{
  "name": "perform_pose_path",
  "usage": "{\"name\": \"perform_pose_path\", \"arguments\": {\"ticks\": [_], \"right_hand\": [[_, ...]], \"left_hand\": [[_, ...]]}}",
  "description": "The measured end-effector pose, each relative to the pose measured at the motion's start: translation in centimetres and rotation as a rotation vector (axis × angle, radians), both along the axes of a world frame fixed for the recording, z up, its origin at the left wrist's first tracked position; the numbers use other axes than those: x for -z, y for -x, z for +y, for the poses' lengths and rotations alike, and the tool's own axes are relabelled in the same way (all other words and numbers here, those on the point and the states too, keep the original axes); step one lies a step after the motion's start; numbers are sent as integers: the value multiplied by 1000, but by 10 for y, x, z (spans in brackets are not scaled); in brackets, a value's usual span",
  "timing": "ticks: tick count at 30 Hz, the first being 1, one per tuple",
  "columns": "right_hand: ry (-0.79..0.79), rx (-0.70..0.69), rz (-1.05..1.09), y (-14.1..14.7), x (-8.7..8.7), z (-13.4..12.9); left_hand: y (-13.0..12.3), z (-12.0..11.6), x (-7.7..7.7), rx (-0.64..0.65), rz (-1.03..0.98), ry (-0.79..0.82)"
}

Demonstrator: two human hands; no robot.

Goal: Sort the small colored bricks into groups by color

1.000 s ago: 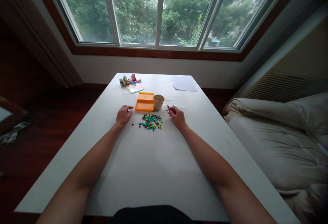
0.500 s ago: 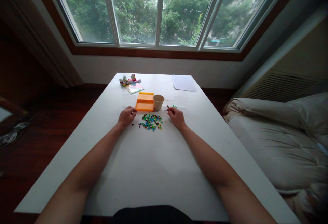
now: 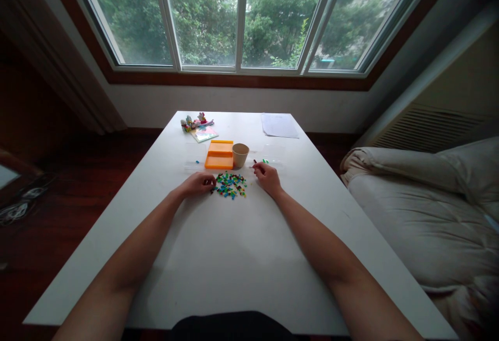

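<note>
A loose pile of small coloured pieces (image 3: 231,185), green, blue, yellow and dark red, lies mid-table. At its left edge is my left hand (image 3: 199,183), fingers curled down; whatever is between the fingertips is too small to tell. My right hand (image 3: 266,174) rests right of the pile, its fingers pinched, with a small dark thing showing at the fingertips. Behind the pile stand an orange tray (image 3: 219,161) with two sections and a tan cup (image 3: 240,156) touching its right side. Small green pieces (image 3: 265,161) lie just beyond my right hand, and a blue piece (image 3: 197,162) sits left of the tray.
Small built figures (image 3: 191,123) and a colourful card (image 3: 205,133) lie at the back left of the white table (image 3: 237,258). Paper sheets (image 3: 279,125) are at the back right. A cushioned seat (image 3: 421,216) stands beyond the table's right side.
My left hand has moved right and toward me, from beside the tray to the pile's left edge. The blue piece left of the tray now shows. My right hand has hardly moved.
</note>
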State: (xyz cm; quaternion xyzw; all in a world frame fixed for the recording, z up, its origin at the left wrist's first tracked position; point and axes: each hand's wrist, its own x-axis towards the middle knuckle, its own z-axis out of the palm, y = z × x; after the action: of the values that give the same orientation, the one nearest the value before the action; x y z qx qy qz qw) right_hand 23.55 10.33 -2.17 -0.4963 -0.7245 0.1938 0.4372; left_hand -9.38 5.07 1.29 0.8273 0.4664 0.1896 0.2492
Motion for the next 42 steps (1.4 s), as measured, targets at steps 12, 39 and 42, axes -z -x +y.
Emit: {"name": "perform_pose_path", "arguments": {"ticks": [12,39,42], "right_hand": [[9,1,-5,0,-1,0],[-105,-303,-331,19,-11,-17],[-111,-312,-354,19,-9,-16]], "left_hand": [[1,0,-2,7,-27,77],[-14,-4,3,-210,72,-152],[-15,-5,3,-236,61,-176]]}}
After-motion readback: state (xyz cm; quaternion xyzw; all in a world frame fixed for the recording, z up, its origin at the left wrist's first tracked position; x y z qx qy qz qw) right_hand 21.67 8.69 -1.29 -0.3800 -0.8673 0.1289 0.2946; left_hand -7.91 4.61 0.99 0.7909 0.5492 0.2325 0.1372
